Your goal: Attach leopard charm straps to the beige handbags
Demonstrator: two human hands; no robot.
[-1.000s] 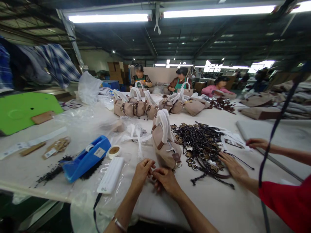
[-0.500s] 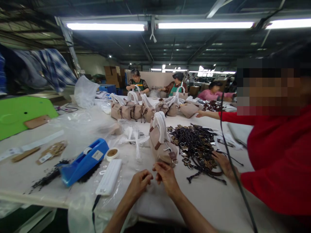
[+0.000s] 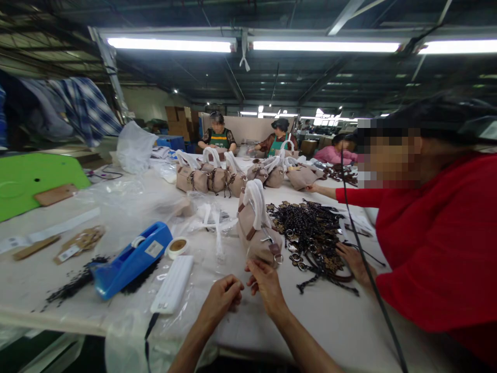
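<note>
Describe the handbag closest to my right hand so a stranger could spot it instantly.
On the pale table, look just beyond your right hand, left of the heap of dark braided cords. There sits a beige handbag with white-wrapped handles. Unlike the beige bags grouped farther back, it sits alone in front, showing a brown tab and metal ring.

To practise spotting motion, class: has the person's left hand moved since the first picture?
Yes: judged against the white tape roll, the left hand has drawn back toward the person.
</note>
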